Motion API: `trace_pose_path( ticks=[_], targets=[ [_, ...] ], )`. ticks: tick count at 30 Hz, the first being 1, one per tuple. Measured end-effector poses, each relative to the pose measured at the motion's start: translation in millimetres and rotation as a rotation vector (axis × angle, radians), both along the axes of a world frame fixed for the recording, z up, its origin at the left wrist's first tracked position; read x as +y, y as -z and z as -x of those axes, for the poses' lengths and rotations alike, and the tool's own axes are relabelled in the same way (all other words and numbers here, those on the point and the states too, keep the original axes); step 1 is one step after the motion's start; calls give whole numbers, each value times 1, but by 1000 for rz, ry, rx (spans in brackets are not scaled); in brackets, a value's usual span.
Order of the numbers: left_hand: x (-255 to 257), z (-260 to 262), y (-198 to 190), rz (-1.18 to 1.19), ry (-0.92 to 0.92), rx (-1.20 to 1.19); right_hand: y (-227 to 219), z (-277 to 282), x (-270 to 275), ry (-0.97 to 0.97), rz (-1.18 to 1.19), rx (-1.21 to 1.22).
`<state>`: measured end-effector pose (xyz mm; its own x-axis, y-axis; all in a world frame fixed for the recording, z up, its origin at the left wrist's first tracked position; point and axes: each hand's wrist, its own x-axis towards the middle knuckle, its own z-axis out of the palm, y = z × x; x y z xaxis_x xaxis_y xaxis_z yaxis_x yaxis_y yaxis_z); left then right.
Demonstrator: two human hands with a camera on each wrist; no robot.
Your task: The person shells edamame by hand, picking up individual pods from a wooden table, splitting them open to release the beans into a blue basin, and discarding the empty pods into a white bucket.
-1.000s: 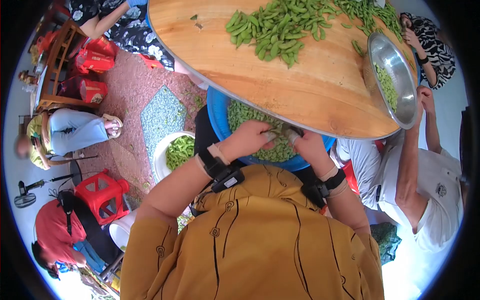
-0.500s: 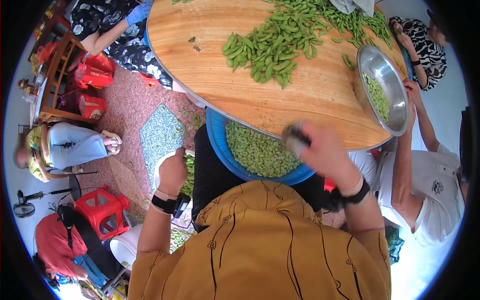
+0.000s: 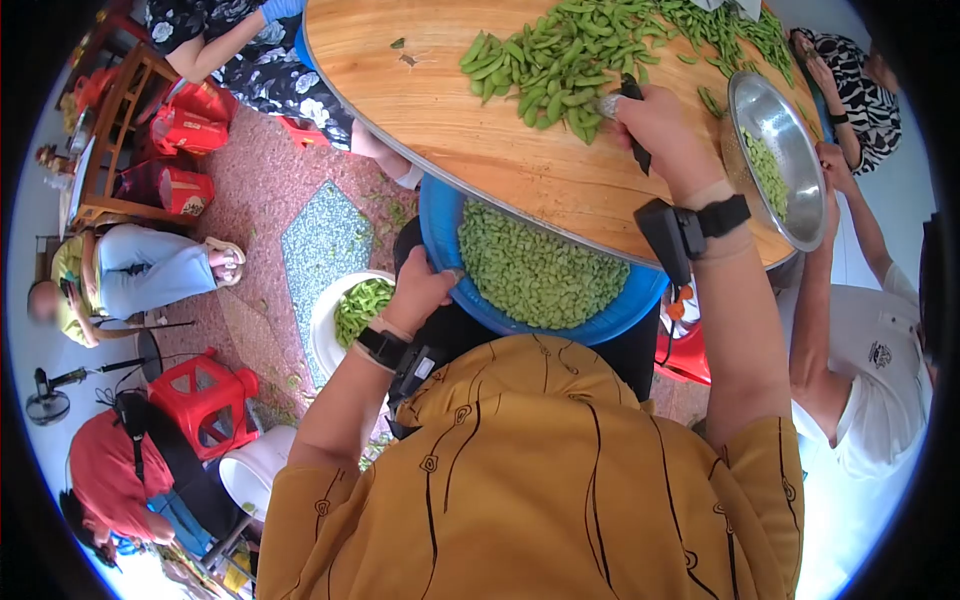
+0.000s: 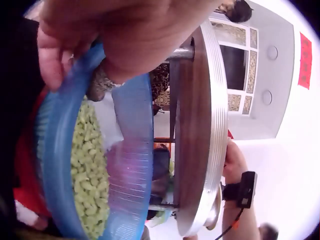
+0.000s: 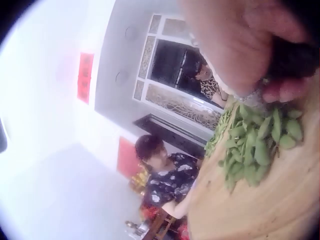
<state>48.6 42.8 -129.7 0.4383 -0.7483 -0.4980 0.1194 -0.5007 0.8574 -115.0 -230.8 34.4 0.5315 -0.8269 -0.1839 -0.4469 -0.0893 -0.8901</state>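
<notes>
My left hand grips the near-left rim of a blue plastic basin, fingers curled over it in the left wrist view. A grey wrap covers a digit there. Shelled green beans fill much of the basin. Above the round wooden table, my right hand holds a slim black tool; I cannot tell its kind. Its silvery-wrapped digit is right at the edge of a heap of green soybean pods. The right wrist view shows those pods just below the fingers.
A steel bowl with shelled beans tilts at the table's right edge, beside a person in a white shirt. On the floor to the left stand a white bucket of pods and a red stool. Other people sit around.
Both hands were together over the basin. They parted, the left dipping toward the white bucket and then coming to the basin's rim. The right has moved up over the table to the pods.
</notes>
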Motion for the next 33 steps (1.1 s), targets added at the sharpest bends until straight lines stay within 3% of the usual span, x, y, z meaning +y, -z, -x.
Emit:
trace_pose_path(
  ticks=[4, 6, 7, 9, 10, 12, 13, 15, 19, 21, 28, 33],
  targets=[
    [25, 12, -4, -24, -42, 42, -7, 25, 20, 7, -79, -74],
    [29, 4, -26, -168, 136, -16, -24, 34, 48, -37, -70, 42],
    [28, 5, -38, -168, 129, -17, -26, 37, 62, -45, -70, 41],
    [22, 11, -69, -110, 451, -748, -29, 43, 92, -203, -217, -5],
    [17, 17, -89, -116, 449, -753, -25, 44, 103, -208, -219, -11],
    [2, 34, -123, 200, 358, 163, -10, 48, 121, -307, -346, -41],
    [-4, 40, -128, 197, 358, 157, 0, 50, 127, -308, -347, -48],
    [-14, 47, -134, 213, 485, 443, 16, 55, 134, -347, -400, -169],
    [-23, 57, -128, 180, 426, 387, 6, 66, 141, -254, -344, -182],
    [-24, 61, -125, 252, 277, 386, -1, 75, 144, -295, -329, -117],
    [-29, 67, -133, 212, 327, 257, -1, 79, 148, -349, -318, -127],
    [-33, 71, -131, 306, 318, 169, 1, 79, 144, -320, -482, -151]
  ],
)
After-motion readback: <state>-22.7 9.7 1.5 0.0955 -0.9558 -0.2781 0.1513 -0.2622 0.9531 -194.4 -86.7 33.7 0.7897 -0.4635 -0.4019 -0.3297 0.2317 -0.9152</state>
